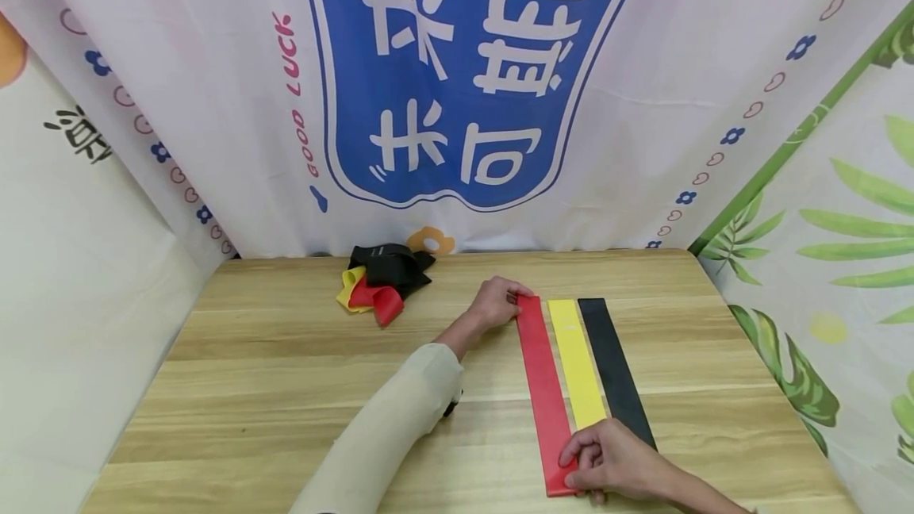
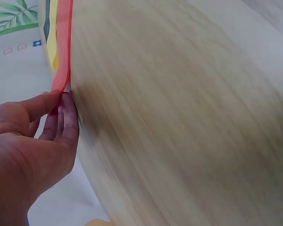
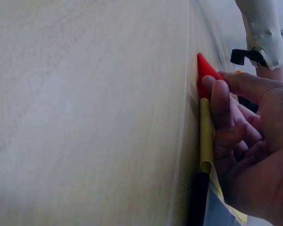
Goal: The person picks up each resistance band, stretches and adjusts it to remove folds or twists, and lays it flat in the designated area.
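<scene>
A flat red resistance band (image 1: 541, 387) lies lengthwise on the wooden table, beside a yellow band (image 1: 575, 359) and a black band (image 1: 616, 367). My left hand (image 1: 493, 304) pinches the far end of the red band between thumb and fingers, as the left wrist view also shows. At the near end, my right hand (image 1: 620, 460) pinches the red band's corner and covers the yellow band's near end in the head view. The right wrist view shows that yellow end (image 3: 206, 141) as a folded loop, below the fingers. A narrow gap separates the red and yellow bands.
A crumpled pile of bands has black (image 1: 393, 266), yellow (image 1: 350, 289) and red (image 1: 385, 304) pieces at the table's back left. The wooden table (image 1: 286, 387) ends at a printed cloth (image 1: 614, 181) behind, with more cloth at both sides.
</scene>
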Available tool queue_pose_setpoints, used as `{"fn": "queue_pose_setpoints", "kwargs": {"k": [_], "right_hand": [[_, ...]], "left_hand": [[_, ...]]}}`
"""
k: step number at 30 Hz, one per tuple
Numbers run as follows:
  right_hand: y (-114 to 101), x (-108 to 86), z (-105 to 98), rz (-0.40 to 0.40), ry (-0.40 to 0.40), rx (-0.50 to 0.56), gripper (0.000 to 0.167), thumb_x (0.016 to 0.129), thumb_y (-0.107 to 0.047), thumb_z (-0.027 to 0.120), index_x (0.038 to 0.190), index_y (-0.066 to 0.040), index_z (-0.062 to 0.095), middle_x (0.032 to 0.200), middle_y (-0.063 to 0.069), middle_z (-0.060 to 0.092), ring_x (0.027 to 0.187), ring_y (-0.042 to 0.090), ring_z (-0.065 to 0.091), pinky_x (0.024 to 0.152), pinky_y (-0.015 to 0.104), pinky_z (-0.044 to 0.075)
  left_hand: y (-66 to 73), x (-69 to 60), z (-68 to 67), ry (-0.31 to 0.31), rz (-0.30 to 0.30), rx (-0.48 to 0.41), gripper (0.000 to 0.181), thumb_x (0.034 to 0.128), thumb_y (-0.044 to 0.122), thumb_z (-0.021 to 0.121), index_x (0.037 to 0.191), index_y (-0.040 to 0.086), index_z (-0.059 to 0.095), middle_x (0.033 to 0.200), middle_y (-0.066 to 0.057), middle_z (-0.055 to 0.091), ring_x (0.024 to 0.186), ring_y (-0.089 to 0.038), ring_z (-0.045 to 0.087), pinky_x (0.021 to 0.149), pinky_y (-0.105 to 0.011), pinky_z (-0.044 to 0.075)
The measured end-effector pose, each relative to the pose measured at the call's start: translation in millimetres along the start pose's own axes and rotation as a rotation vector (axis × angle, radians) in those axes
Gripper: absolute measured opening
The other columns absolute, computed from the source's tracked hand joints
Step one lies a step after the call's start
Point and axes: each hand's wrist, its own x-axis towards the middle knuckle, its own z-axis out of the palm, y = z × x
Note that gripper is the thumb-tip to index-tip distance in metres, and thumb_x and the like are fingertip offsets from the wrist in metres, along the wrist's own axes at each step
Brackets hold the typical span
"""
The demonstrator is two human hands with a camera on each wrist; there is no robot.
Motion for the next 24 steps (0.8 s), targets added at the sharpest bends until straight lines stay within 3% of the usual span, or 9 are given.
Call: {"fn": "queue_pose_setpoints", "kwargs": {"k": [10,17,20,24], "right_hand": [[-1.3,1.3,-1.1,-0.030,0.002,-0.059,0.014,0.091,-0.020,0.085,0.100,-0.013,0.077,0.068,0.002,0.069,0.055,0.008,0.058,0.052,0.015,0.045],[-3.4,3.6,-4.0,-0.108,0.010,-0.156,0.016,0.089,-0.024,0.087,0.097,-0.012,0.080,0.068,-0.009,0.064,0.059,-0.001,0.052,0.053,0.013,0.038],[-4.9,5.5,-5.4,-0.141,0.016,-0.184,0.013,0.089,-0.023,0.087,0.096,-0.014,0.080,0.069,-0.011,0.064,0.060,-0.002,0.052,0.055,0.013,0.039],[-7.8,10.6,-7.2,-0.159,0.033,-0.208,0.008,0.091,-0.024,0.085,0.095,-0.019,0.080,0.071,-0.010,0.065,0.061,-0.002,0.053,0.057,0.014,0.042]], "left_hand": [[-3.4,2.9,-1.2,-0.019,0.071,0.076,0.036,0.0924,-0.014,0.069,0.121,0.007,0.080,0.120,-0.009,0.075,0.095,-0.017,0.059,0.080,-0.024,0.055],[-0.8,1.1,-3.1,-0.012,0.051,0.099,0.035,0.0922,-0.010,0.072,0.122,0.008,0.080,0.118,-0.007,0.074,0.095,-0.016,0.056,0.078,-0.022,0.053],[-0.4,-0.4,-3.5,-0.005,0.051,0.115,0.034,0.0924,-0.008,0.073,0.122,0.008,0.080,0.121,-0.006,0.075,0.099,-0.016,0.058,0.082,-0.023,0.054],[0.1,-3.0,-4.6,0.006,0.048,0.150,0.034,0.0936,-0.004,0.074,0.123,0.010,0.079,0.128,-0.003,0.074,0.112,-0.017,0.063,0.096,-0.029,0.056]]}}
